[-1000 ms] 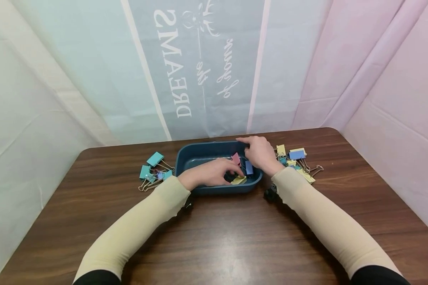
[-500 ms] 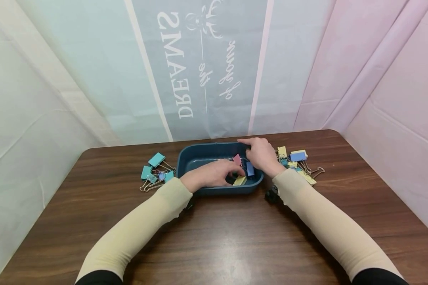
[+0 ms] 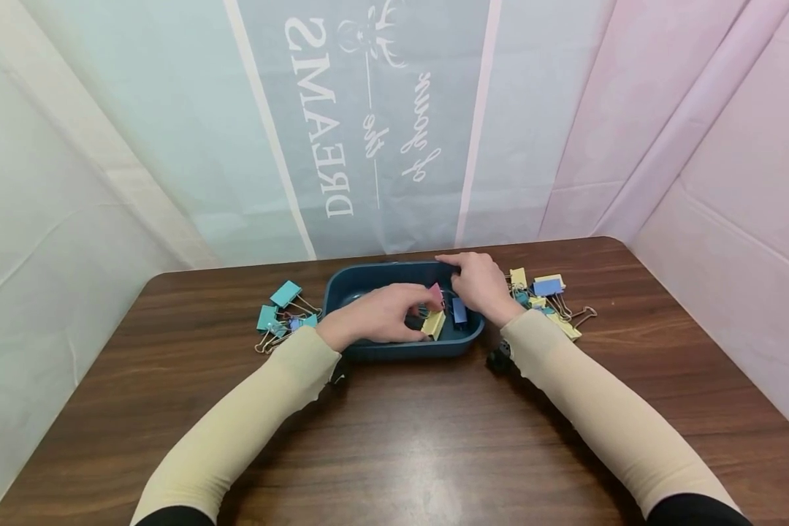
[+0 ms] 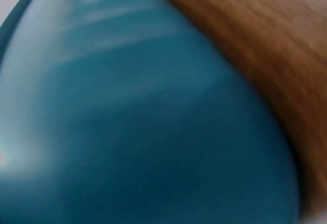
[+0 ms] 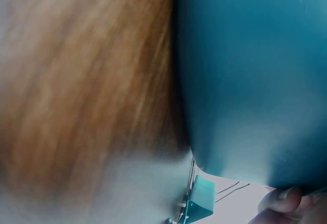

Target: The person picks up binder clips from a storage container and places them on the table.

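In the head view, my left hand (image 3: 384, 314) reaches into a dark blue plastic bin (image 3: 408, 351) and pinches a yellow binder clip (image 3: 434, 325), which is tilted between thumb and fingers. A pink binder clip (image 3: 437, 294) shows just beyond the fingertips, partly covered. At the bin's right end stands a blue binder clip (image 3: 459, 310). My right hand (image 3: 481, 285) grips the bin's far right corner, index finger lying along the rim. The right wrist view shows some of its fingertips (image 5: 286, 201) at the bin's edge. Only the bin's outer wall (image 4: 153, 106) and wood fill the left wrist view.
Left of the bin lies a small heap of teal binder clips (image 3: 286, 294) with wire handles. To its right is a mixed heap of yellow, blue and teal binder clips (image 3: 549, 285). A printed curtain (image 3: 381, 146) hangs behind the brown wooden table (image 3: 394, 438).
My left hand has shifted a little to the left and up, and the yellow binder clip has moved and turned with it. My right hand stays on the bin's corner.
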Available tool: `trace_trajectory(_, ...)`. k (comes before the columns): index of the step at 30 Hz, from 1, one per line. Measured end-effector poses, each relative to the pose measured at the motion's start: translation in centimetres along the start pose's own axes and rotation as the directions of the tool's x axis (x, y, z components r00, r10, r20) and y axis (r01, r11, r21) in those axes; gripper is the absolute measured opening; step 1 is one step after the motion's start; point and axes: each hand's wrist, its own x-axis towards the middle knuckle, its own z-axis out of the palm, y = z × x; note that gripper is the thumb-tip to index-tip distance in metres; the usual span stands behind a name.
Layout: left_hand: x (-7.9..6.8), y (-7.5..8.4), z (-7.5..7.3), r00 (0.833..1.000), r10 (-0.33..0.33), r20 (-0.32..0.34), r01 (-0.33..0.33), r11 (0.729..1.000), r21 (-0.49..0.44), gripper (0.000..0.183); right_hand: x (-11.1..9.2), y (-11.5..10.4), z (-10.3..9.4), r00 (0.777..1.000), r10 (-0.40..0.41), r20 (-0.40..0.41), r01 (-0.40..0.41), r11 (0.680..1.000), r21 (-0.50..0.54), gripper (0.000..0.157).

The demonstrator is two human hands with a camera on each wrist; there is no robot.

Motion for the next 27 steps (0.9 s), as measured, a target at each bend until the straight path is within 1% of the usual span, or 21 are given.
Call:
trace_trajectory(3, -0.8, 0.0, -0.8, 1.0, -0.02, -0.01, 0.02, 1.0, 0.021, 0.044, 0.0, 0.0, -0.1, 1.0, 0.009, 0.008, -0.009, 1.0, -0.002, 0.048)
trace_trajectory(8, -2.9, -0.4, -2.6, 0.996, -0.074, -0.047, 0.076, 0.997, 0.034, 0.046, 0.0, -0.2, -0.1, 1.0, 0.016, 0.019, -0.016, 1.0, -0.002, 0.049)
trace_trajectory(13, -5.7, -1.6, -4.2, 0.986, -0.111, -0.127, 0.114, 0.993, 0.018, 0.046, 0.0, -0.3, 0.0, 1.0, 0.014, 0.003, -0.014, 1.0, 0.001, 0.048)
trace_trajectory(17, -8.1, -2.7, -5.2, 0.974, -0.136, -0.183, 0.143, 0.989, 0.031, 0.047, 0.0, -0.2, 0.0, 1.0, 0.018, 0.008, -0.018, 1.0, 0.013, 0.048)
trace_trajectory(23, -11.4, -4.1, -6.7, 0.957, -0.203, -0.206, 0.21, 0.978, 0.014, 0.047, -0.1, 0.0, 0.1, 1.0, 0.022, 0.005, -0.022, 1.0, 0.014, 0.049)
trace_trajectory(27, -13.3, -5.5, -7.4, 0.946, -0.248, -0.206, 0.258, 0.966, 0.022, 0.049, 0.0, 0.0, 0.1, 1.0, 0.019, -0.003, -0.019, 1.0, 0.014, 0.048)
